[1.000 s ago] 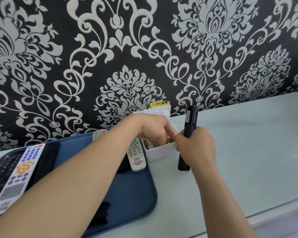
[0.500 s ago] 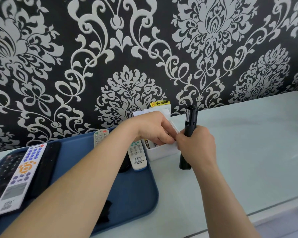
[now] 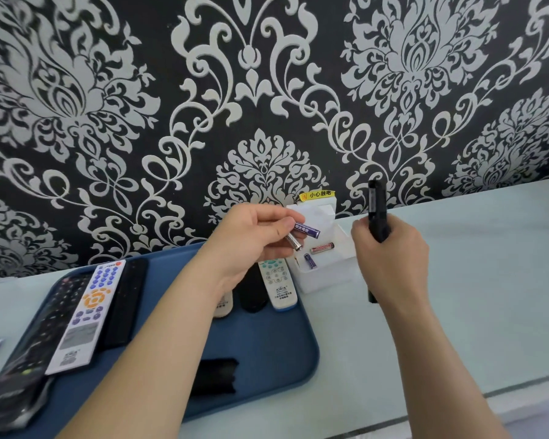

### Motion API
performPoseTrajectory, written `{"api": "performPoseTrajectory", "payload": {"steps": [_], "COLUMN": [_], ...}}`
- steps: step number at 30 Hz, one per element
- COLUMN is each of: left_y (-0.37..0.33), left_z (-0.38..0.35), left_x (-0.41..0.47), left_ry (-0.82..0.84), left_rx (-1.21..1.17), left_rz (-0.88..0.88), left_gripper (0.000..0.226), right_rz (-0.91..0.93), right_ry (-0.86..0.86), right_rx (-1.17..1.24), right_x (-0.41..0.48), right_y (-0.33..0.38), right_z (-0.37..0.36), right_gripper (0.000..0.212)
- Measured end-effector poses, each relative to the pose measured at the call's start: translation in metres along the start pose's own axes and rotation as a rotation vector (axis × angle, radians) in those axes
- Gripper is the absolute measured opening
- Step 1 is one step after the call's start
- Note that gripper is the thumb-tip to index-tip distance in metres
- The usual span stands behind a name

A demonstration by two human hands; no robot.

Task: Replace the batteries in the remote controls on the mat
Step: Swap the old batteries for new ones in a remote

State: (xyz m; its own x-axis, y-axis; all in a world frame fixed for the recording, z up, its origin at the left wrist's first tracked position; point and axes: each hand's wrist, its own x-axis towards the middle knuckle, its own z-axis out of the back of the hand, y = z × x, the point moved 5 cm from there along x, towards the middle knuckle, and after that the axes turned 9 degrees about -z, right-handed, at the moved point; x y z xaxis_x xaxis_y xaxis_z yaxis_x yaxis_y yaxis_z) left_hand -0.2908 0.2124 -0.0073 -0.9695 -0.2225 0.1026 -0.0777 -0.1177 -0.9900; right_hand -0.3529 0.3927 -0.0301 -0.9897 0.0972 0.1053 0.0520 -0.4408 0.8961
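Note:
My left hand [image 3: 254,236] pinches two small batteries above the mat's far edge: a purple battery [image 3: 307,230] and a silver one [image 3: 293,242]. My right hand [image 3: 390,248] grips a slim black remote [image 3: 376,210], held upright beside the white box [image 3: 330,274]. Two more batteries [image 3: 322,248] lie inside that box. On the blue mat [image 3: 267,353] lie a white remote with blue and orange buttons [image 3: 86,315], black remotes [image 3: 126,302] on both sides of it, and a small white remote [image 3: 276,283] by the box.
A black battery cover [image 3: 214,377] lies on the mat's near part. The pale table [image 3: 488,280] stretches right of the box. A patterned wall stands right behind. A yellow label [image 3: 319,194] sticks above the box. The table's front edge [image 3: 457,403] runs near my right forearm.
My left hand has risen out of the white box with two batteries pinched in its fingers. My right hand with the black remote has shifted slightly right, away from the box.

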Motion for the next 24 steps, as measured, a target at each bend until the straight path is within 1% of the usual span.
{"api": "performPoseTrajectory", "payload": {"steps": [1, 2, 4, 6, 8, 12, 14, 16, 20, 22, 24], "left_y": [-0.002, -0.003, -0.004, -0.004, -0.004, -0.003, -0.001, 0.001, 0.007, 0.01, 0.012], "left_z": [0.003, 0.005, 0.011, 0.016, 0.024, 0.033, 0.044, 0.049, 0.057, 0.062, 0.067], "left_x": [-0.007, -0.012, -0.023, -0.032, -0.041, -0.052, -0.057, -0.058, -0.061, -0.062, -0.064], "left_ry": [-0.023, -0.041, -0.073, -0.1, -0.143, -0.238, -0.276, -0.266, -0.204, -0.191, -0.177], "left_rx": [-0.029, -0.052, -0.08, -0.082, -0.076, -0.165, -0.221, -0.284, -0.345, -0.333, -0.265], "left_rz": [-0.009, -0.017, -0.029, -0.04, -0.054, -0.064, -0.075, -0.074, -0.023, -0.001, 0.005], "left_gripper": [0.018, 0.018, 0.018, 0.018, 0.018, 0.015, 0.013, 0.013, 0.023, 0.024, 0.021], "right_rz": [0.015, 0.012, -0.017, 0.002, 0.043, 0.013, -0.015, -0.04, -0.111, -0.126, -0.147], "right_ry": [0.012, 0.068, 0.304, 0.537, 0.653, 0.736, 0.768, 0.792, 0.813, 0.807, 0.821], "right_rx": [0.085, 0.198, 0.392, 0.41, 0.412, 0.517, 0.559, 0.593, 0.647, 0.651, 0.666], "right_x": [-0.004, -0.007, -0.021, -0.037, -0.049, -0.055, -0.061, -0.065, -0.067, -0.067, -0.068], "right_y": [0.007, 0.014, 0.03, 0.042, 0.049, 0.052, 0.056, 0.059, 0.06, 0.058, 0.058], "right_z": [0.002, 0.003, -0.007, -0.025, -0.042, -0.058, -0.068, -0.075, -0.084, -0.086, -0.091], "right_gripper": [0.037, 0.035, 0.028, 0.023, 0.019, 0.017, 0.011, 0.007, 0.009, 0.012, 0.014]}}
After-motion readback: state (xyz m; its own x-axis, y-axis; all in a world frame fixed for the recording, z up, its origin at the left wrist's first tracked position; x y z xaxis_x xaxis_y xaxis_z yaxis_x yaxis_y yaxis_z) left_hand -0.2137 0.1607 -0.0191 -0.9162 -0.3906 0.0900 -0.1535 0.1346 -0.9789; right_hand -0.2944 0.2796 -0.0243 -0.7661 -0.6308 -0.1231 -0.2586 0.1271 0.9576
